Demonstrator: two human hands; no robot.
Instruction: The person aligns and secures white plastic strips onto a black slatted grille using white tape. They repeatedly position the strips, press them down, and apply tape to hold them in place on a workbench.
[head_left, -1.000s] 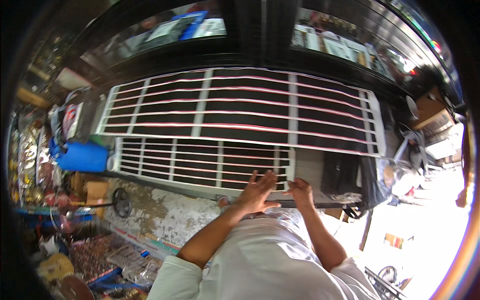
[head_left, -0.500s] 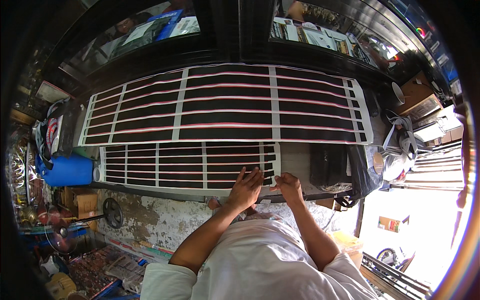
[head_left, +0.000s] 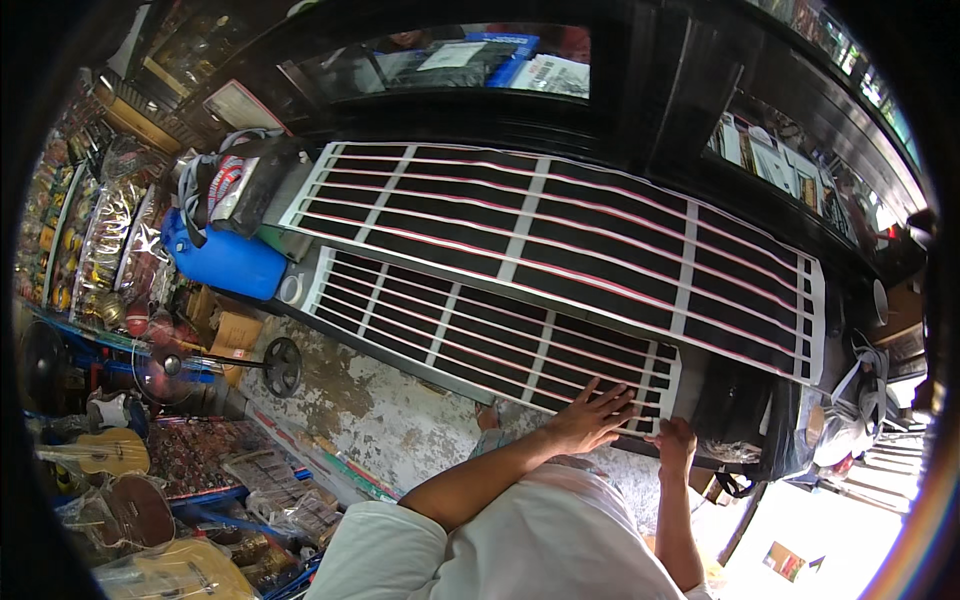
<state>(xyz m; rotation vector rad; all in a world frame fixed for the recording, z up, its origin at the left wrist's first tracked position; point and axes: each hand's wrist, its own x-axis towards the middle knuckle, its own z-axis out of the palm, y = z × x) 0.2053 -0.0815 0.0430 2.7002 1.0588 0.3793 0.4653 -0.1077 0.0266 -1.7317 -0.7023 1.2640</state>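
Note:
A smaller sheet with black panels, white lines and paler cross bands lies on the near side of the table. Behind it and overlapping its far side is a longer sheet of the same kind, with thin red edges along its white lines. My left hand rests with fingers spread on the smaller sheet near its right end. My right hand is closed in a pinch at that sheet's near right corner; whatever is between the fingertips is too small to make out.
A blue plastic jug and a roll of tape sit at the table's left end. Black plastic-wrapped bundles lie right of the smaller sheet. Dark cabinets with glass panes stand behind. A fan is at the lower left.
The view has turned, so the table now slants down to the right. My left hand's fingers have spread wider on the smaller sheet. My right hand stays pinched at its corner.

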